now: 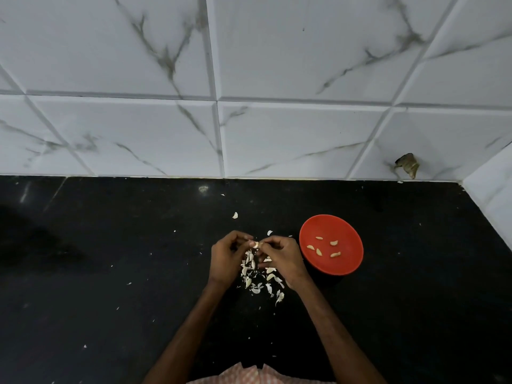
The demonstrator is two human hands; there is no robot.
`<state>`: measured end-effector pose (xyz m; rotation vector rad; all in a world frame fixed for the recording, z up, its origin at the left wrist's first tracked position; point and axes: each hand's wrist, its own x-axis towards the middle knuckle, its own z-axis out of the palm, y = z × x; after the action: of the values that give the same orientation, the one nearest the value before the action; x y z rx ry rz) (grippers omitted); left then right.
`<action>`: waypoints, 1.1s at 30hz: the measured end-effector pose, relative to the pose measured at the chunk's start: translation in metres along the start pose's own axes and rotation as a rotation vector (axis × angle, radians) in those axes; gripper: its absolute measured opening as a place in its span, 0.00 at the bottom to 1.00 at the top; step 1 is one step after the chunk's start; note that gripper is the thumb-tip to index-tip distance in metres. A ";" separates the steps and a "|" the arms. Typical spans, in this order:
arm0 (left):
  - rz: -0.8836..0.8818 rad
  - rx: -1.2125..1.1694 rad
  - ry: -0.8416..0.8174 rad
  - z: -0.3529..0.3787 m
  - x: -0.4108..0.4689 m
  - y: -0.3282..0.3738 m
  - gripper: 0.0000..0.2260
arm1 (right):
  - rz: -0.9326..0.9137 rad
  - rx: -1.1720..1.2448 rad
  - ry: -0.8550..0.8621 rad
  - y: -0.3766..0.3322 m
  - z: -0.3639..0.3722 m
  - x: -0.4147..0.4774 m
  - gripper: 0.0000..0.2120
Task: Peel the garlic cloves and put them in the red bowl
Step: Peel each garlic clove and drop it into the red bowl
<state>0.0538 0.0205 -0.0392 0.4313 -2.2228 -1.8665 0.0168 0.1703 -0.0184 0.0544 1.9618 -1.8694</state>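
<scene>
Black stone counter [110, 273] under the head camera, and both hands are meeting above it: the left hand [227, 257] and right hand [279, 256] are pinching one garlic clove [256, 244] between their fingertips, seemingly half-skinned, though it is small here. Loose cloves and skins [260, 278] are lying directly beneath. Just right, the red bowl [346, 261] is holding five peeled cloves [319, 252].

No legible text, label, brand, number or sign on any surface
</scene>
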 end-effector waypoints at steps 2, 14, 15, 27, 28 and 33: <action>0.001 -0.002 0.007 -0.001 0.000 -0.001 0.05 | 0.001 0.006 -0.012 -0.001 0.000 0.001 0.04; 0.047 0.134 -0.085 -0.003 0.002 -0.004 0.07 | -0.048 -0.161 0.013 0.004 0.000 0.005 0.03; 0.048 0.149 -0.095 -0.003 0.003 -0.005 0.08 | -0.049 -0.173 0.011 0.004 0.001 0.006 0.04; -0.140 -0.009 -0.124 -0.007 0.005 0.001 0.02 | -0.066 -0.171 -0.090 0.001 -0.003 0.009 0.02; -0.135 0.011 -0.141 -0.008 0.007 0.002 0.03 | -0.066 -0.185 -0.112 0.000 -0.005 0.008 0.02; -0.131 0.038 -0.239 -0.014 0.011 0.002 0.02 | -0.117 -0.297 -0.199 -0.006 -0.013 0.009 0.07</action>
<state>0.0481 0.0042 -0.0345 0.3875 -2.4403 -2.0405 0.0037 0.1801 -0.0158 -0.3286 2.1140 -1.5621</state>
